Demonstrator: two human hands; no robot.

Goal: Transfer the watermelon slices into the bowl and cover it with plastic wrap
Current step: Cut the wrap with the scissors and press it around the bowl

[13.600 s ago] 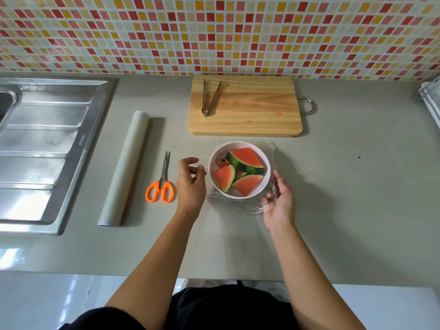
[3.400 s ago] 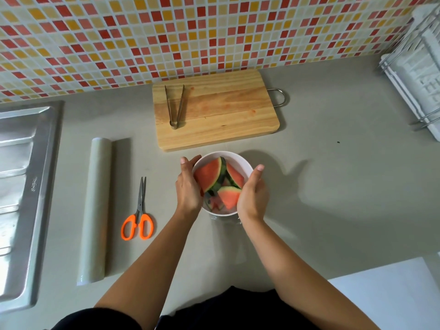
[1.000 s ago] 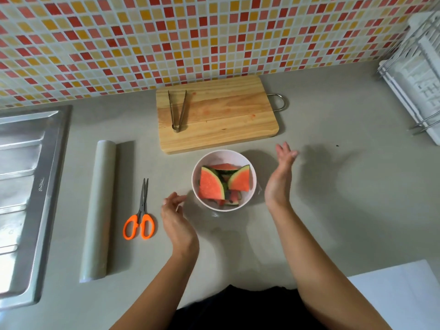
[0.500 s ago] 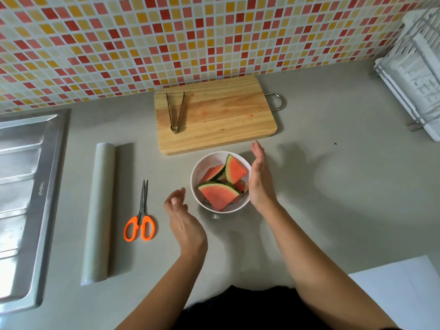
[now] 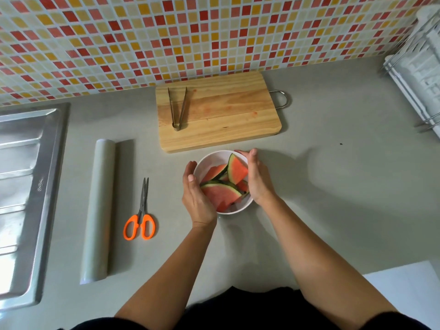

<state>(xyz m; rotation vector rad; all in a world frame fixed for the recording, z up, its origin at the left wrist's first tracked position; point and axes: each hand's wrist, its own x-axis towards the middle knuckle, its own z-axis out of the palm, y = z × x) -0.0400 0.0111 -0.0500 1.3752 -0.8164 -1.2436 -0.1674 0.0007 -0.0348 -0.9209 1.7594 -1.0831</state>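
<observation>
A white bowl (image 5: 212, 156) stands on the grey counter just in front of the cutting board. It holds several watermelon slices (image 5: 220, 194), red flesh up with green rinds. Clear film is faintly visible at the bowl's near foot; I cannot tell how far it covers the top. My left hand (image 5: 197, 195) cups the bowl's left side, palm against the wall. My right hand (image 5: 257, 181) cups the right side, its fingers curled round the far rim.
A roll of plastic wrap (image 5: 99, 206) and orange-handled scissors (image 5: 140, 221) lie to the left. Metal tongs (image 5: 178, 108) rest on the wooden cutting board (image 5: 226, 115) behind the bowl. A steel sink drainer (image 5: 21, 186) is far left, a dish rack (image 5: 423, 67) far right.
Half a second ago my left hand hovered apart from the bowl; it has closed in on the left side. My right hand has curled further round the right side. The bowl stays put.
</observation>
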